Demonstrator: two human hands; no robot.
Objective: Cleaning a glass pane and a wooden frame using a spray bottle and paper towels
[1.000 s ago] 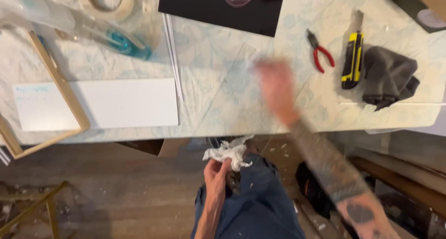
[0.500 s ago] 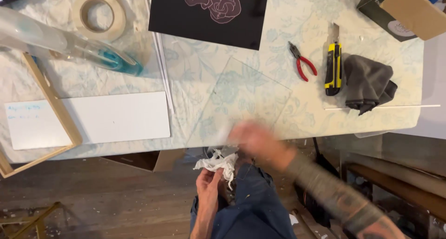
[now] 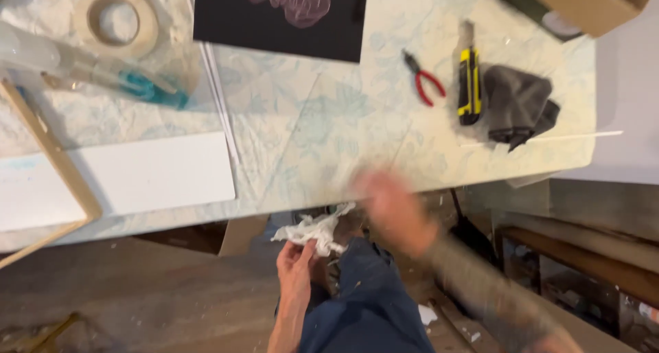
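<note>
Left hand [image 3: 296,270]: lower centre, fingers pinched on a crumpled white paper towel [image 3: 314,231], held below the table [image 3: 343,119] edge.
Right hand [image 3: 391,209]: motion-blurred at the table edge; finger opening cannot be told.
Upper right: red pliers [image 3: 427,84], yellow utility knife [image 3: 469,85], grey cloth [image 3: 516,106], set aside.

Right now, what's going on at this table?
A person sits at a patterned table. The left hand has a grip on a crumpled white paper wad below the table edge. The right hand is blurred in motion at that edge, holding nothing I can make out. Red pliers, a yellow utility knife and a grey cloth lie untouched.
</note>
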